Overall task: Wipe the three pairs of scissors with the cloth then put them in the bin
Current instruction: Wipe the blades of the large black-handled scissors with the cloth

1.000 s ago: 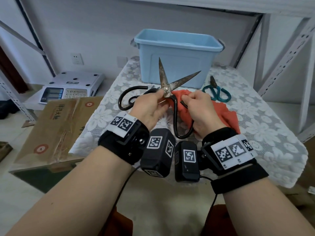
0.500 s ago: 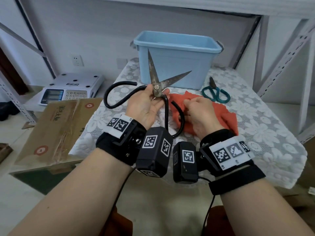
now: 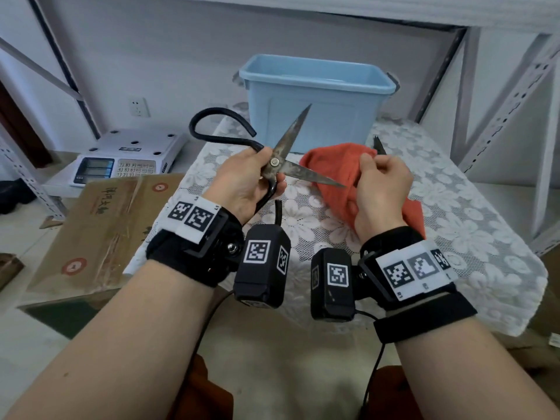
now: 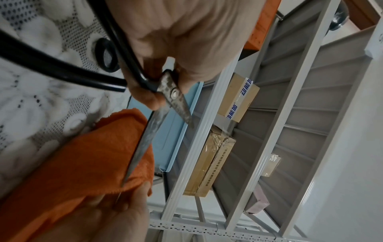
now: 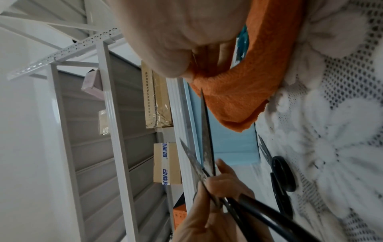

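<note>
My left hand [image 3: 242,180] grips the large black-handled scissors [image 3: 274,161] around the pivot, above the table. Their rusty blades stand apart, one pointing up at the blue bin [image 3: 315,110], the other pointing right. My right hand [image 3: 381,183] pinches the orange cloth [image 3: 333,168] and holds it up by that lower blade's tip. In the left wrist view the blade [image 4: 143,144] lies across the cloth [image 4: 93,155]. Small black scissors [image 5: 282,172] lie on the table. Only the tip of the teal scissors [image 3: 378,145] shows behind the cloth.
The table [image 3: 454,237] wears a white lace cover, with the bin at its back edge. A weighing scale [image 3: 127,153] and a flat cardboard box [image 3: 100,225] sit low on the left. Grey shelf uprights [image 3: 509,95] rise on the right.
My left hand has turned the large scissors clockwise, so one blade now points right. My right hand has lifted the cloth off the table up to that blade.
</note>
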